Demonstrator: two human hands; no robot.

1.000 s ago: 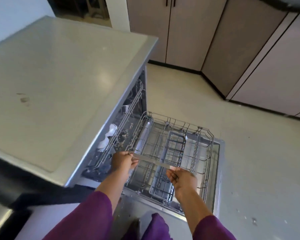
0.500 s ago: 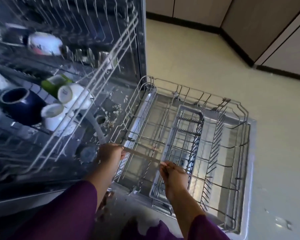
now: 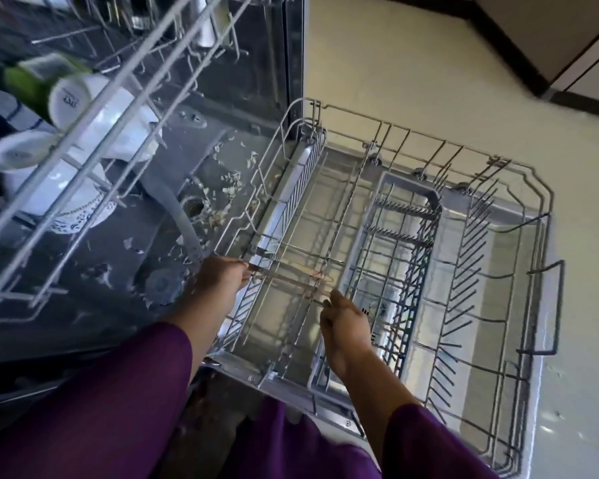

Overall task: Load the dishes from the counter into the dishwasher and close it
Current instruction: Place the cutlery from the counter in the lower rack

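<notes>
My left hand (image 3: 218, 283) and right hand (image 3: 343, 323) each pinch one end of a thin, flat utensil (image 3: 291, 284). It's pale and blurry, so I can't tell what kind. Its long axis runs hand to hand, over the lower rack (image 3: 467, 271) right under them. White cups (image 3: 118, 126) sit up-left of my left hand.

The left grip (image 3: 222, 281) and the right grip (image 3: 343, 323) each pinch one end of a thin, flat strip (image 3: 291, 276), too blurred to name. They hold it nearly level just above the near-left part of the pulled-out lower rack (image 3: 471, 264), left of the grey cutlery basket (image 3: 405, 188). Farther left, the upper rack (image 3: 125, 108) carries tipped white cups (image 3: 70, 95) and a green cup (image 3: 32, 77), with food scraps (image 3: 222, 188) strewn on the dishwasher floor below it, and purple sleeves (image 3: 101, 409) fill the near edge.
</notes>
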